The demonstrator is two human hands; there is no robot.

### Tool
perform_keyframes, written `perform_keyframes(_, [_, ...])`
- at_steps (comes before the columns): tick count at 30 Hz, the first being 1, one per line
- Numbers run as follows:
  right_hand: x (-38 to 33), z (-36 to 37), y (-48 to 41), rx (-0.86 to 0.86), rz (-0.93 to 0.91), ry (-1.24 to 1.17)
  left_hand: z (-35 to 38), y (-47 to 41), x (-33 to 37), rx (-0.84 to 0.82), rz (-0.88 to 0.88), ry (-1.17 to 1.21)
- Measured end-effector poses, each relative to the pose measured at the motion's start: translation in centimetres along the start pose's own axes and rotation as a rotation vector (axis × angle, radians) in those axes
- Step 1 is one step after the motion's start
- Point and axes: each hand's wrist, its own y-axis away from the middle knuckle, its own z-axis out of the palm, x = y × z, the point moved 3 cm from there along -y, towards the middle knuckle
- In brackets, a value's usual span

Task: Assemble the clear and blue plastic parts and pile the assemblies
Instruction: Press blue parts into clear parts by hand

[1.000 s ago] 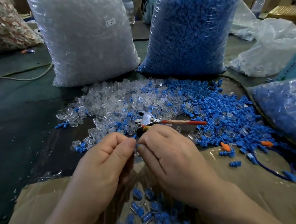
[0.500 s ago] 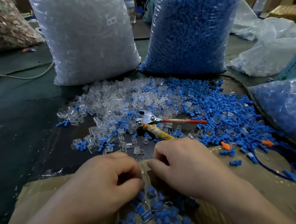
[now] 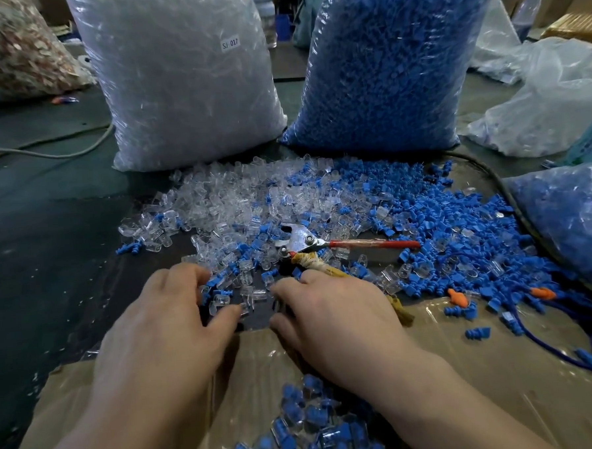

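Head view. A white label (image 3: 230, 43) reading "SJ 017" sits near the top of the bag of clear parts (image 3: 185, 92), which stands at the far side of the dark table (image 3: 48, 237). The bag of blue parts (image 3: 382, 65) stands just to its right.

Near of the bags, loose clear parts (image 3: 238, 200) spread to the left and loose blue parts (image 3: 441, 216) to the right, mixed in the middle. Red-handled cutters (image 3: 302, 243) lie among them. The pile of assemblies (image 3: 315, 429) lies nearest, in the cardboard box (image 3: 500, 351), between the forearms.

The left hand (image 3: 175, 313) has its fingers spread and loosely bent. Their tips touch loose parts at the near edge of the spread, and it grips nothing visible. The right hand (image 3: 330, 311) lies knuckles up just near of the cutters. Its fingertips are hidden, so whether it holds a part cannot be told.

Half a second earlier both hands were curled over the box, just above the assemblies. They have since moved farther out, onto the loose parts. The bags and cutters are unmoved.
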Motion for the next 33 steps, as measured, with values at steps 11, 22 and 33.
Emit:
perform_keyframes(11, [0.5,-0.3,0.3,-0.032,0.050,-0.140,1.4,0.0,1.6,-0.074,0.173,-0.077])
perform_keyframes(22, [2.0,-1.0,1.3,0.114,0.251,-0.699,0.9,1.0,2.4,0.093,0.211,0.214])
perform_keyframes(33, [0.7,-1.2,1.8,0.019,0.354,-1.157,1.6,2.3,3.5,0.027,0.118,0.575])
